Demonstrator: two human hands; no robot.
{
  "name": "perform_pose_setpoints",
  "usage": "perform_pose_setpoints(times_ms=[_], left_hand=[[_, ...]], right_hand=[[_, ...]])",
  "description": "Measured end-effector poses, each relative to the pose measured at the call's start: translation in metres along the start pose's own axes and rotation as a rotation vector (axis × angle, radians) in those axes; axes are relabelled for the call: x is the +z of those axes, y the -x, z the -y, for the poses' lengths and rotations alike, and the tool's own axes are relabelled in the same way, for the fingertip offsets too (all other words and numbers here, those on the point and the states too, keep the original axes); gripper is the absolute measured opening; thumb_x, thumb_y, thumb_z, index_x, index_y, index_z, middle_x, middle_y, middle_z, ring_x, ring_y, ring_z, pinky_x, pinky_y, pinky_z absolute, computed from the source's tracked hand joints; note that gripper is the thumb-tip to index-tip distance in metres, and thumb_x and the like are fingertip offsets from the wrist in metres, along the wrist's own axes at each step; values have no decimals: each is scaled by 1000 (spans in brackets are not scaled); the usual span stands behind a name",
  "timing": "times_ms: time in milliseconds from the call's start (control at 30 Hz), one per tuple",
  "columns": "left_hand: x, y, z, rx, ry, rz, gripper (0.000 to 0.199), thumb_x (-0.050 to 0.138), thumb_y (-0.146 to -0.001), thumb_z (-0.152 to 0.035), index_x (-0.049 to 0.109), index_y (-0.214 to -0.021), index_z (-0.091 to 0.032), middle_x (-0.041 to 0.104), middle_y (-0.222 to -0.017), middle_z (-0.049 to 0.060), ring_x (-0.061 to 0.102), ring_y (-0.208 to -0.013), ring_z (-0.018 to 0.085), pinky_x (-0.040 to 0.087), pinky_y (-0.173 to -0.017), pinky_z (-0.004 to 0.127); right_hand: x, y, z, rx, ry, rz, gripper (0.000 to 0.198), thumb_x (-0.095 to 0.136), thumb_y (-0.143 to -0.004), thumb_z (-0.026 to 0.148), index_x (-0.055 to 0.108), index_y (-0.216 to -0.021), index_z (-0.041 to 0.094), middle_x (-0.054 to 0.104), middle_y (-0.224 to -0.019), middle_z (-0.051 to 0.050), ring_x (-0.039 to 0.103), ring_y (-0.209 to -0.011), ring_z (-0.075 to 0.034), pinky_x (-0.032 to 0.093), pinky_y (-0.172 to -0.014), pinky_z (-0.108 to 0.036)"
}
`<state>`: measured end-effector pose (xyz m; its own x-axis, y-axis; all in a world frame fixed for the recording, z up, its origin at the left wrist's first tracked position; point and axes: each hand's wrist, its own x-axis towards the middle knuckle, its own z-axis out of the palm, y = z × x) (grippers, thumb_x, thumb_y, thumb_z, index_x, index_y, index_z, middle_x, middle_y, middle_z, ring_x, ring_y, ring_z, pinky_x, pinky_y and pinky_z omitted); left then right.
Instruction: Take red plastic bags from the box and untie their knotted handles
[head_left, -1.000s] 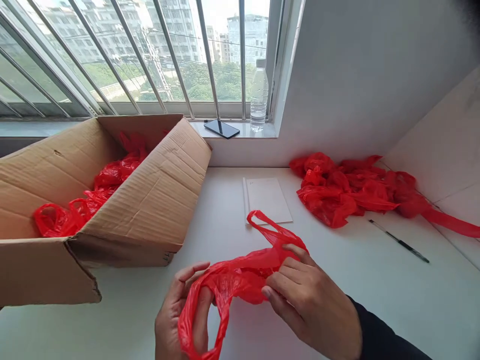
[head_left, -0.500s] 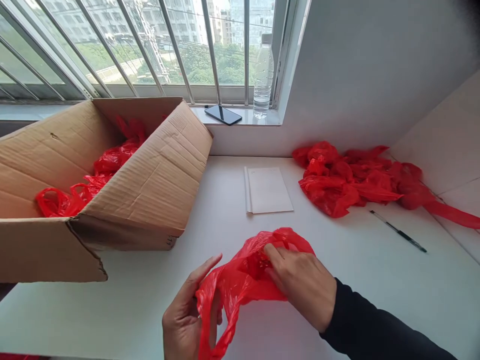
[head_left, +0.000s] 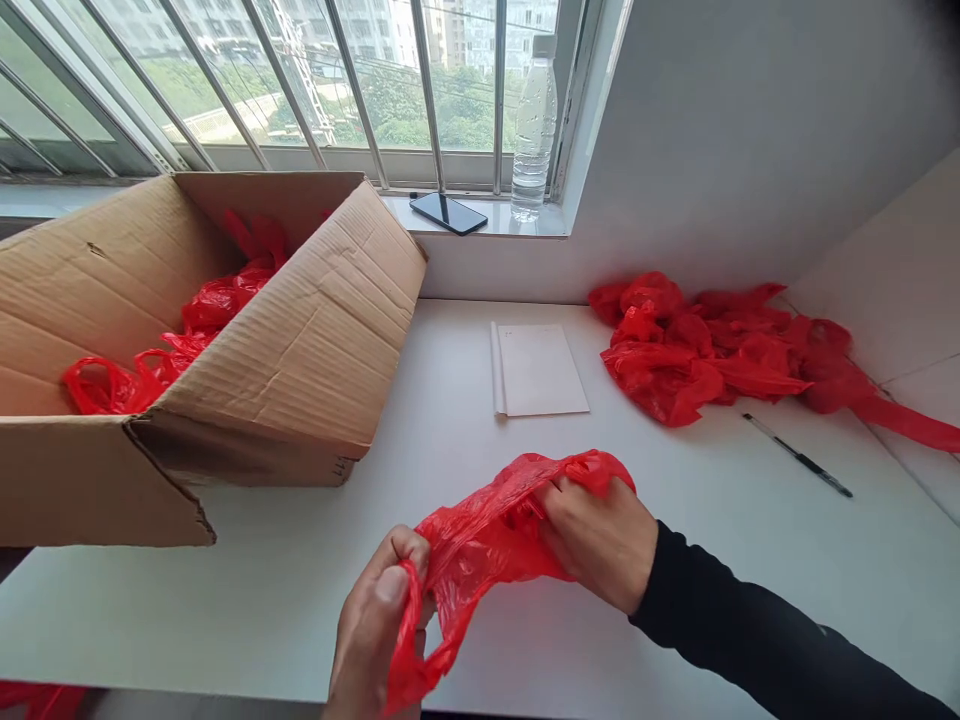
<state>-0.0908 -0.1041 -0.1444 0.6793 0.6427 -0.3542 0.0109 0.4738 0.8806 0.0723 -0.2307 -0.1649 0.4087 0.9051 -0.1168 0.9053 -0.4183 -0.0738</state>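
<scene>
A thin red plastic bag [head_left: 487, 560] is stretched between my two hands above the table. My left hand [head_left: 375, 610] is closed on its handle loop, with the thumb pressed over the plastic. My right hand [head_left: 596, 535] reaches into the bag at its other end. Its fingers are curled and gathered in the plastic, and part of the bag covers them, so the fingertips are hidden.
On the left, an open cardboard box [head_left: 322, 350] holds red plastic bags [head_left: 217, 305]. A white notebook [head_left: 544, 370], a red bag pile [head_left: 697, 350] and a pen [head_left: 799, 456] lie on the table [head_left: 262, 600]. A phone [head_left: 448, 213] and water bottle [head_left: 534, 130] occupy the windowsill.
My left fingers have closed on the bag's handle, where they were spread before. My right hand has gone deeper under the plastic. The view has tilted slightly down.
</scene>
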Motion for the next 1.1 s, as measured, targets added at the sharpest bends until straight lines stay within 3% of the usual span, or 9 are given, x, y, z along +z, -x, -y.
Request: perform_pose_setpoints(times_ms=[67,167,267,400,467,567,667,867,1100], left_hand=[[11,0,0,2,47,-88,29,77,-74,-36,51,-77,-22,48,-64,-5,43,-51,8,39,-47,15],[22,1,2,4,51,-149,29,77,-71,-24,51,-84,-23,53,-71,-6,46,-54,6,37,-47,12],[25,3,3,-48,68,-153,41,76,-68,-22,54,-102,-27,60,-77,-5,48,-51,7,38,-44,13],[19,6,7,-69,-22,-171,67,83,-68,-33,49,-126,-30,56,-59,-8,46,-44,7,41,-46,15],[13,4,14,-58,-97,-163,61,82,-71,-42,55,-123,-25,58,-59,-6,52,-48,9,45,-50,16],[2,-3,27,-39,-130,-118,45,78,-76,-47,66,-109,-20,70,-86,2,65,-72,15,52,-64,19],[-5,-7,33,-33,-97,-93,42,75,-79,-47,70,-111,-20,72,-103,5,68,-88,20,55,-72,24],[-5,-6,26,-17,-43,-158,51,75,-79,-44,67,-125,-22,74,-103,5,70,-87,22,57,-70,26],[0,-9,31,45,-88,-106,52,72,-82,-45,66,-127,-21,70,-113,7,68,-94,22,57,-76,25]], right_hand=[[-8,5,-1,39,-115,-65,10,50,-91,15,58,-93,20,64,-85,-4,60,-72,-23,38,-56,-33],[-12,5,-3,85,-364,-130,13,44,-96,20,56,-99,23,61,-92,-3,59,-76,-22,42,-64,-34],[-9,2,-3,101,-560,-99,9,43,-96,21,51,-93,23,60,-91,-2,57,-76,-20,43,-65,-33],[-3,-1,0,127,-713,-65,4,44,-95,19,45,-93,23,60,-93,-2,58,-76,-20,44,-64,-33],[1,-3,3,107,-693,-56,4,43,-95,19,45,-95,22,60,-93,-3,58,-78,-21,44,-66,-34],[10,-9,8,18,-648,-9,6,44,-95,18,47,-92,21,60,-88,-2,58,-74,-19,43,-65,-32],[19,-16,9,-34,-637,43,7,49,-93,15,51,-90,20,62,-85,-1,58,-72,-17,44,-63,-29],[17,-12,6,63,-516,50,14,47,-92,12,56,-102,17,61,-93,-8,61,-78,-22,44,-60,-29],[22,-22,16,-6,-494,54,26,57,-85,16,57,-111,15,62,-105,-13,61,-80,-25,43,-59,-32]])
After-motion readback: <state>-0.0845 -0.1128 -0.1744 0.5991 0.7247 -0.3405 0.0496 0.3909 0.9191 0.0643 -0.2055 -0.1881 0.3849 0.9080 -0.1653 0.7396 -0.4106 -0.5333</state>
